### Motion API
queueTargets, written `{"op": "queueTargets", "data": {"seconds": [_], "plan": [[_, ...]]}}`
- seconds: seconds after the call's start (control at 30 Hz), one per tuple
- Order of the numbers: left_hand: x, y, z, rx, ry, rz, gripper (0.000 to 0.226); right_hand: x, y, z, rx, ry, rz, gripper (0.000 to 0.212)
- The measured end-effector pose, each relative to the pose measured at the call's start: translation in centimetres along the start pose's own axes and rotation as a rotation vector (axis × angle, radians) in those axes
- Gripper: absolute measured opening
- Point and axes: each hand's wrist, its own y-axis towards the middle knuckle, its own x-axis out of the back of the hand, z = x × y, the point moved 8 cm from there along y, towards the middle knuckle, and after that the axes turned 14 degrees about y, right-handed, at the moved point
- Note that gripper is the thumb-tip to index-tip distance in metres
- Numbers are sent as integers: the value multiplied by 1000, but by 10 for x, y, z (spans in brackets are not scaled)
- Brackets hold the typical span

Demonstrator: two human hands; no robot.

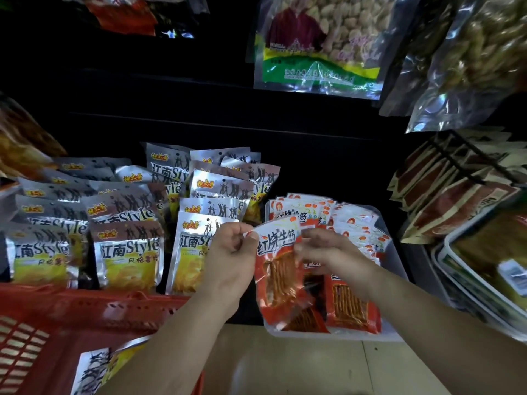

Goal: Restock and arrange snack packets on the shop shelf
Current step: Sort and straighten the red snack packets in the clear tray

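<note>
A red and white snack packet [278, 269] hangs upright over the front of a clear tray [396, 260] on the shelf. My left hand [231, 252] pinches its top left corner. My right hand [330, 252] grips its right edge with curled fingers. Behind and below it the tray holds several more red packets [352, 305]. Left of the tray stand rows of silver and yellow chip packets [129, 255].
A red plastic basket [60, 312] at the lower left holds one silver chip packet [94, 369]. Clear bags of snacks [319, 44] hang above. Brown packets [450, 195] in a wire rack and trays sit at the right. Tan floor shows below.
</note>
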Motion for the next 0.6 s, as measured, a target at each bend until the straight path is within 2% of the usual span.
{"op": "queueTargets", "data": {"seconds": [0.03,0.07,0.13,0.2,0.27,0.3,0.37,0.43,0.5,0.6], "plan": [[-3,-1,-1,19,-42,15,2,-4,1,-3,-28,53,23,59],[-4,-2,-2,35,-75,20,2,-9,1,-3,-32,109,47,57],[-5,-5,0,91,-152,25,4,-13,0,0,-10,196,51,33],[-11,-11,7,192,-246,95,19,-8,-1,0,-5,269,-36,31],[-20,-24,13,234,-169,211,29,0,-3,-2,-14,384,-110,36],[-25,-31,14,215,-90,263,27,3,-5,-1,-6,417,-135,32],[-27,-38,16,178,2,282,19,12,-10,6,39,382,-183,18],[-23,-35,18,170,16,251,14,20,-14,14,119,362,-255,14],[-21,-27,19,168,16,256,18,32,-19,21,212,341,-381,14],[-32,-26,22,142,86,353,31,46,-25,30,310,243,-507,10]]}}
